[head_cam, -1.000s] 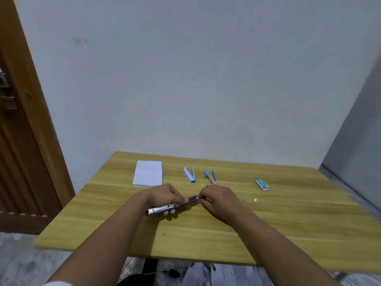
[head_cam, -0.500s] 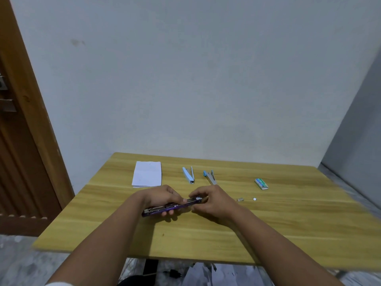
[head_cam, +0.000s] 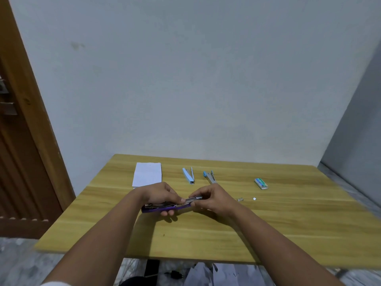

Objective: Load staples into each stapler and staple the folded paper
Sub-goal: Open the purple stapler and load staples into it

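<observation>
A purple stapler [head_cam: 153, 209] lies nearly flat just above the wooden table [head_cam: 288, 223], its metal staple channel facing up. My left hand [head_cam: 162, 195] grips its middle from behind. My right hand [head_cam: 214, 200] pinches the metal front end of the stapler. Behind the hands lie a light blue stapler [head_cam: 188, 175], opened in a V, and a blue-and-grey stapler [head_cam: 210, 176], also opened. The folded white paper [head_cam: 147, 174] lies flat at the back left. A green staple box [head_cam: 261, 183] sits at the right.
Two small loose staple pieces [head_cam: 240, 199] [head_cam: 254, 198] lie right of my right hand. A wooden door frame [head_cam: 31, 112] stands at the left, a plain wall behind the table. Papers and a dark plug lie on the floor under the table's near edge.
The stapler has tilted from raised at its right end to nearly level and shifted slightly left. My right hand has slid onto its front end. The other items have not moved.
</observation>
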`<control>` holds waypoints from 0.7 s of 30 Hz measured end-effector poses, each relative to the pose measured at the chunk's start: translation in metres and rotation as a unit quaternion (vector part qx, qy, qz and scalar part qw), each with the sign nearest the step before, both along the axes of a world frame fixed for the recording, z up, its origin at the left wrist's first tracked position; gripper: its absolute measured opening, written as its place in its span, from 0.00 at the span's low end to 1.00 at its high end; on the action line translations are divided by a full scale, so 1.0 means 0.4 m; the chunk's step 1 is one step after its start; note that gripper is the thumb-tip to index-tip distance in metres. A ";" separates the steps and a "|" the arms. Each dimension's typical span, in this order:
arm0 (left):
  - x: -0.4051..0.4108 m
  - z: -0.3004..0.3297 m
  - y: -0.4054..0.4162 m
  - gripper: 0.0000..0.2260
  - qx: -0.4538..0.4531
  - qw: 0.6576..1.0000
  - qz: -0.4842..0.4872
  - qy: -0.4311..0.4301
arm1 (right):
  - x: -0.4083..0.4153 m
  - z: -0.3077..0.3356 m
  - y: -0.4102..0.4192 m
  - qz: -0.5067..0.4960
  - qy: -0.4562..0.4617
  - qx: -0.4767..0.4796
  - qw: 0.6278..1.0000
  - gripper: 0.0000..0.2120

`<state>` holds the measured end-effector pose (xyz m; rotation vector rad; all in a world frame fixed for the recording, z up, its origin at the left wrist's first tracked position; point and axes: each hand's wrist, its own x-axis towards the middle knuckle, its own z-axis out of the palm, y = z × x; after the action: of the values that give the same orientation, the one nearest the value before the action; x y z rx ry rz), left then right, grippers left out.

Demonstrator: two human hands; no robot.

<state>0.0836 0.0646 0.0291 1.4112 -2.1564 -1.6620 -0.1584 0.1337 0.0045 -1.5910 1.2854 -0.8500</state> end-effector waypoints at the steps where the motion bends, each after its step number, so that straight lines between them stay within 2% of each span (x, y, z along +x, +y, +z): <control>1: 0.000 0.000 0.000 0.19 0.005 1.000 0.001 -0.001 | -0.002 -0.001 0.000 0.005 -0.011 0.003 1.000 0.08; 4: 0.001 0.003 0.002 0.18 0.041 0.999 0.005 0.012 | -0.007 -0.003 0.003 0.005 -0.021 0.020 1.000 0.09; 6: 0.012 0.010 0.008 0.16 0.119 0.991 0.030 0.061 | -0.011 -0.009 0.000 -0.006 -0.030 0.038 0.999 0.09; 8: 0.030 0.015 0.013 0.16 0.205 0.966 0.085 0.131 | -0.021 -0.023 -0.007 -0.027 -0.049 0.053 0.997 0.08; 11: 0.047 0.005 0.017 0.20 0.235 0.937 0.153 0.208 | -0.032 -0.044 -0.022 -0.054 -0.032 0.048 0.997 0.08; 13: 0.034 -0.008 0.026 0.25 0.198 0.943 0.170 0.208 | -0.033 -0.055 -0.029 -0.059 -0.006 0.032 0.998 0.08; 16: -0.004 -0.022 0.039 0.30 0.076 0.964 0.183 0.180 | -0.033 -0.057 -0.039 -0.069 0.015 0.018 0.997 0.08; 19: -0.032 -0.035 0.042 0.23 -0.079 0.978 0.154 0.119 | -0.028 -0.046 -0.036 -0.083 0.019 0.018 0.996 0.07; 21: -0.049 -0.055 0.035 0.12 -0.190 0.973 0.118 0.053 | -0.024 -0.046 -0.035 -0.088 0.013 0.022 0.996 0.08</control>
<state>0.0640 0.0787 0.0069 1.3639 -2.0146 -1.1410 -0.1680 0.1198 -0.0139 -1.4756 1.4693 -0.9046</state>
